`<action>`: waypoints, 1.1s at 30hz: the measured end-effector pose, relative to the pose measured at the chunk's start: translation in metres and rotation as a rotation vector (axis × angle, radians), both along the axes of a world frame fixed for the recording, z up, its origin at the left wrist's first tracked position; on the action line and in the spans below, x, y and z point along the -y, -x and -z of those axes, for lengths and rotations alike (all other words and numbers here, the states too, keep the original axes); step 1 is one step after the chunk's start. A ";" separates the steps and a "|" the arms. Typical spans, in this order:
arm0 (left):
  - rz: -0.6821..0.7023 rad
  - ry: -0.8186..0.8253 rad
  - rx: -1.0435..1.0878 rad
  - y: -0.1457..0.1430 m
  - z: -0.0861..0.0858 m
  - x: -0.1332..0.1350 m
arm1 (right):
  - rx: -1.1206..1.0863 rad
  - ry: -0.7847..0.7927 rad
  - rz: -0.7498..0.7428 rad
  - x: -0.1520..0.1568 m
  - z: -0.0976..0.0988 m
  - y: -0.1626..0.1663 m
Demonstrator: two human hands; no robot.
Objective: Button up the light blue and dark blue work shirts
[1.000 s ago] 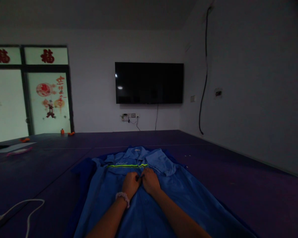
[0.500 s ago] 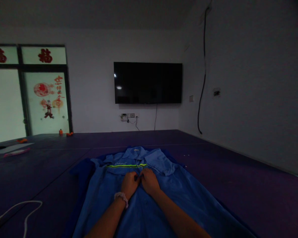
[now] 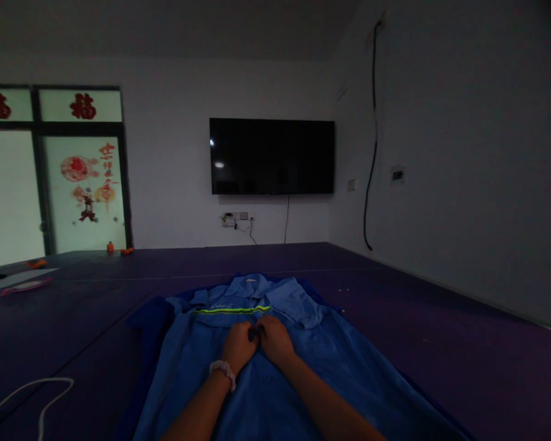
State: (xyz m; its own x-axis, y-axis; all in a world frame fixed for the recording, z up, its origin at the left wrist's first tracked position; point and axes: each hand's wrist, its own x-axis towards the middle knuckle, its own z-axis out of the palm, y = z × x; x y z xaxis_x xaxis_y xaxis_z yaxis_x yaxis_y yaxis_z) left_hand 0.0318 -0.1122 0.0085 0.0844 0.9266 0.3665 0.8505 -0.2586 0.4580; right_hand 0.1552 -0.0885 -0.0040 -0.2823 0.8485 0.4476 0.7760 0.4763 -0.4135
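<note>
A blue work shirt (image 3: 344,355) with a collar and a yellow-green stripe across its chest lies spread out, collar pointing away from me. Both hands meet at its front edge, just below the stripe. My left hand (image 3: 239,343), with a pale scrunchie (image 3: 223,371) on the wrist, pinches a raised fold of the shirt front. Close beside it, my right hand (image 3: 275,339) has its fingers closed on the same edge. Whether a button sits between the fingertips is too dark and small to tell. Darker blue cloth (image 3: 150,318) shows from under the shirt on the left.
The shirt rests on a wide purple surface (image 3: 441,324). A white cable (image 3: 50,381) lies at the near left. Farther left are a pink-edged item (image 3: 25,286) and small orange objects (image 3: 126,251). A television (image 3: 273,156) hangs on the far wall.
Both hands stay together at the shirt front, with only slight finger movement. The view has shifted a little; the shirt lies as before.
</note>
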 end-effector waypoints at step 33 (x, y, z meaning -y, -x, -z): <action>-0.055 0.055 -0.064 -0.003 -0.007 0.006 | 0.031 0.015 0.054 0.002 -0.003 0.003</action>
